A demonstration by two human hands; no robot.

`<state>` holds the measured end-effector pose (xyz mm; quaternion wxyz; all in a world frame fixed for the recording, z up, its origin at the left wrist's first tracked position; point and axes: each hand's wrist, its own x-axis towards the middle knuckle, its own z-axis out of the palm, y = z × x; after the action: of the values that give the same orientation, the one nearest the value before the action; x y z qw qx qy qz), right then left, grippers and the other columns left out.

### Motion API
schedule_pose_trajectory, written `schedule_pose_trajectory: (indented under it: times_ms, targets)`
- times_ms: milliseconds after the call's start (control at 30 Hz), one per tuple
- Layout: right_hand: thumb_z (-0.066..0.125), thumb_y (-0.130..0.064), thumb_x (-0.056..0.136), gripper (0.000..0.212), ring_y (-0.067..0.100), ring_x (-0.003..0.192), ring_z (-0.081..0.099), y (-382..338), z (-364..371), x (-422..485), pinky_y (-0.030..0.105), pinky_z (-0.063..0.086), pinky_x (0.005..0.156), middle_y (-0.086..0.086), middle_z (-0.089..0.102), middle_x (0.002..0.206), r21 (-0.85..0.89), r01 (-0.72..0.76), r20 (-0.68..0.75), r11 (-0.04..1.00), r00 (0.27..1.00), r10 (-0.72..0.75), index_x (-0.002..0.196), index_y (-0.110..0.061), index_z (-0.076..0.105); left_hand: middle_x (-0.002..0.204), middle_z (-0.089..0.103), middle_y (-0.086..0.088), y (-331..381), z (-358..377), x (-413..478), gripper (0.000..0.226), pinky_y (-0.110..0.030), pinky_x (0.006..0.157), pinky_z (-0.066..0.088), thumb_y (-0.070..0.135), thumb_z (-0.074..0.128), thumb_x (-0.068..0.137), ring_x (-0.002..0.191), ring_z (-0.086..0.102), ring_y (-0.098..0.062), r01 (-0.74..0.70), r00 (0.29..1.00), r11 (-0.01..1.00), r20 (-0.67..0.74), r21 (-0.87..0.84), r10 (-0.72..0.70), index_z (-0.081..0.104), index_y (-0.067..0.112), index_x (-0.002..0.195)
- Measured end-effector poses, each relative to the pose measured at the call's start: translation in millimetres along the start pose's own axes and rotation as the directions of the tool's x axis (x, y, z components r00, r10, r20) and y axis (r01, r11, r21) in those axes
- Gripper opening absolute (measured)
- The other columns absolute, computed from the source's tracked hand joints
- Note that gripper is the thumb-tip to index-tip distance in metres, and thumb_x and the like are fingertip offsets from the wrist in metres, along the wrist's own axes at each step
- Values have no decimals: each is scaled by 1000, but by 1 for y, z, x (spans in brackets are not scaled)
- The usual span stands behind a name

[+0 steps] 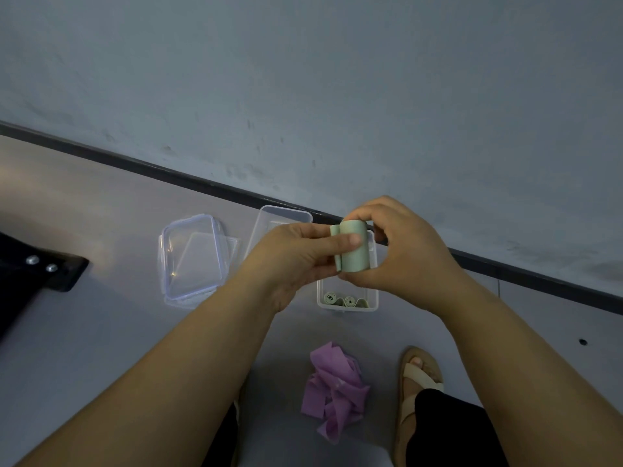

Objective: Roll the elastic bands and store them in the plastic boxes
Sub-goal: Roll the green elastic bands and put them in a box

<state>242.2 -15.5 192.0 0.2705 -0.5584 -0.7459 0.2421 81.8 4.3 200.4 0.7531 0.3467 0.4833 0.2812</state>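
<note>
Gripping a partly rolled green elastic band (pixel 352 251) between them, the left hand (pixel 293 264) and right hand (pixel 408 254) hung over a clear plastic box (pixel 347 309) holding two green rolls (pixel 350 301) on the pale grey floor (pixel 101 332). Purple bands (pixel 333 389) lay heaped at six o'clock of it, stacked lids (pixel 192 261) at nine. A dark skirting (pixel 168 172) edged the scuffed bluish wall (pixel 337 79) at twelve.

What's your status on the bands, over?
Left hand and right hand grip green band, mostly rolled. Two rolls in open box. Purple bands loose, unrolled; nothing blocking box.
</note>
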Motion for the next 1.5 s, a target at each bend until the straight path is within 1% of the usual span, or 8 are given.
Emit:
schedule_pose_trajectory:
  times_ms: [100,367,567,733,1167,1267,1367,1500]
  targets:
    - [78,-35,63,44,0,87,48,1,3,0,29,49,76,-23,44,93,-26,9,-17,1000,1000,-9,101,-25,58,82,73,-7,0,3,0,13,-21,64,57,7,70,78,73,71,-14,-30,999,998,-27,57,32,68,6,90]
    - [81,-25,66,63,-5,92,47,4,3,-1,11,40,72,-26,41,106,111,-40,76,993,997,32,113,-37,41,88,74,-6,5,-2,1,13,-24,71,58,3,64,80,81,71,-16,-23,1000,1000,19,5,23,68,5,93]
    - [82,-21,66,59,-1,97,49,3,-2,-2,12,45,76,-20,48,111,188,2,32,982,999,-8,113,-33,48,90,74,-8,9,-5,0,15,-24,70,58,1,59,83,82,71,-17,5,996,998,95,-66,1,67,3,96]
    - [82,-26,65,53,5,87,50,2,-2,-1,11,43,71,-17,51,102,119,-8,3,993,1000,8,108,-34,52,106,70,-14,7,-4,2,25,-28,79,58,3,57,86,92,69,-22,20,995,998,99,-67,-13,62,-1,111]
    - [81,-25,63,50,-13,79,43,0,7,-1,8,33,62,-23,40,93,44,-82,-70,996,994,85,98,-28,45,89,74,-8,-2,3,5,23,-22,68,57,1,68,77,79,71,-15,-104,995,995,6,8,104,68,4,99]
    - [83,-27,63,55,-13,82,45,-1,8,0,4,37,64,-24,39,96,75,-113,-12,991,993,114,99,-30,42,88,74,-8,-3,4,5,23,-23,70,58,0,68,77,77,71,-15,-134,991,989,-23,61,135,68,4,100]
    - [84,-32,61,60,2,85,52,-1,2,-1,15,46,68,-21,45,103,142,-201,132,969,974,183,104,-32,42,74,74,6,-4,2,3,19,-17,65,55,1,69,78,72,70,-7,-203,977,954,-18,222,212,69,16,91]
    - [70,-25,78,30,8,85,60,-1,-10,-3,22,53,73,-12,58,103,365,-257,165,895,964,210,100,-32,52,73,71,17,-2,-1,2,31,-10,67,51,1,72,76,73,68,2,-319,937,849,6,422,349,67,31,82]
